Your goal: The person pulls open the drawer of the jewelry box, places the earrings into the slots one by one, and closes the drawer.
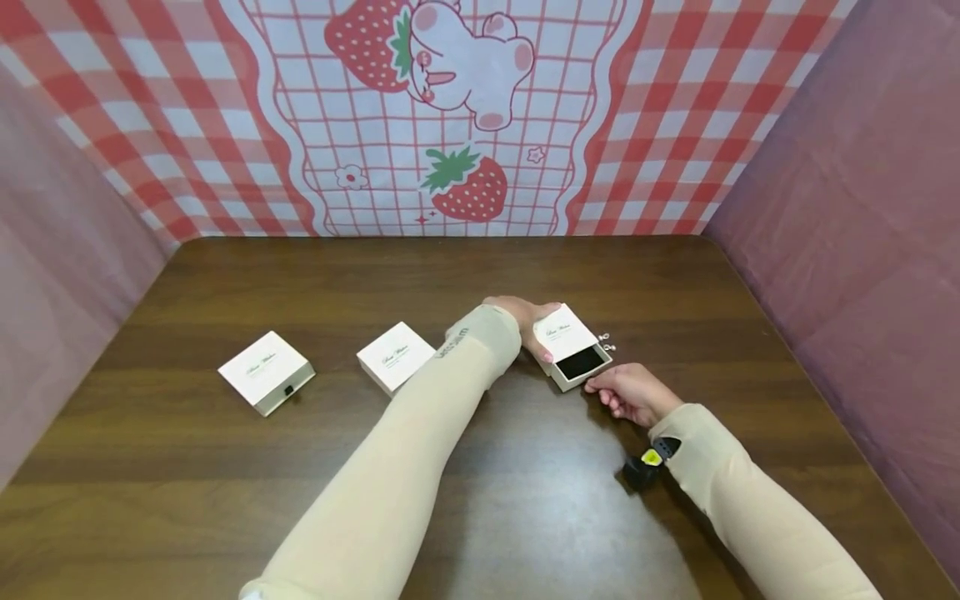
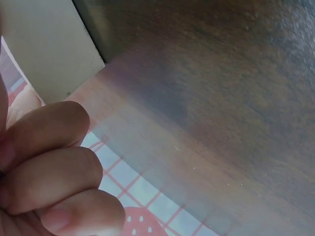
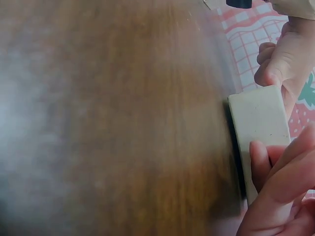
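At the right of the table in the head view, a small white drawer-style jewelry box (image 1: 564, 332) stands with its drawer (image 1: 581, 364) partly slid out, showing a black lining. My left hand (image 1: 521, 319) grips the outer sleeve from the far left side, thumb and fingers on either side. My right hand (image 1: 633, 393) is at the drawer's front, where thumb and forefinger pinch a small dark pull tab, mostly hidden by the fingers. The right wrist view shows the box's pale front (image 3: 258, 115) against these fingers. Small shiny earrings (image 1: 606, 342) lie just beside the box.
Two more white boxes, one at the left (image 1: 262, 371) and one in the middle (image 1: 395, 357), sit closed on the brown wooden table (image 1: 525, 517). My left forearm crosses in front of the middle box. A checked strawberry cloth (image 1: 465, 167) hangs behind.
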`<act>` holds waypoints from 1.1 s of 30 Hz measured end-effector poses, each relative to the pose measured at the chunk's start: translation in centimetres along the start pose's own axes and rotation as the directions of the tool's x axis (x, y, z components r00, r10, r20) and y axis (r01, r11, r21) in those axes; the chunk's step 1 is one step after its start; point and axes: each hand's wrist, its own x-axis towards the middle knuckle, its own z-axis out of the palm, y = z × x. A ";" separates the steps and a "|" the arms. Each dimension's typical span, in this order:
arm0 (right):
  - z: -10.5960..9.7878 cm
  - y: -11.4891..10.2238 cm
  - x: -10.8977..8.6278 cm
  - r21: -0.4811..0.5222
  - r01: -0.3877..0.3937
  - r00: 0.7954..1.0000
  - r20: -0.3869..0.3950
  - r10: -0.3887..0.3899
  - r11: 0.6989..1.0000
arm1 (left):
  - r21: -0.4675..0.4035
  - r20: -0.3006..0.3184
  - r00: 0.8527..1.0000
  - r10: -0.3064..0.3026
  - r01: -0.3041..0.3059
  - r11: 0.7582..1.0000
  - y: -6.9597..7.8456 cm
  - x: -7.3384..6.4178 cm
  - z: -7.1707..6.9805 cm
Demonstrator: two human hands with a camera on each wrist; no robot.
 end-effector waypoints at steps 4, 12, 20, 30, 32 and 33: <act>-0.1 0.3 -0.4 -0.015 0.004 1.000 0.006 -0.004 1.000 | -0.004 0.002 1.000 0.010 -0.010 1.000 0.1 -0.2 -0.1; -0.5 0.8 -1.2 -0.028 0.018 0.999 0.029 -0.017 0.999 | -0.004 -0.004 0.999 0.036 -0.036 0.999 0.2 -0.7 -0.2; -0.7 1.2 -1.8 -0.037 0.006 0.999 0.050 -0.004 0.999 | -0.008 0.002 1.000 0.022 -0.022 1.000 0.2 -0.7 -0.1; -1.0 1.7 -2.2 -0.032 -0.004 0.997 0.080 0.007 0.999 | -0.027 0.006 1.000 0.025 -0.025 0.999 0.1 -0.7 -0.2; -1.0 1.7 -2.3 -0.035 -0.002 0.996 0.085 0.005 0.999 | -0.032 0.007 1.000 0.026 -0.025 0.999 0.2 -0.7 -0.1; -1.0 1.7 -2.3 -0.037 -0.002 0.996 0.091 0.006 0.999 | -0.035 0.008 1.000 0.026 -0.026 0.999 0.2 -0.7 -0.1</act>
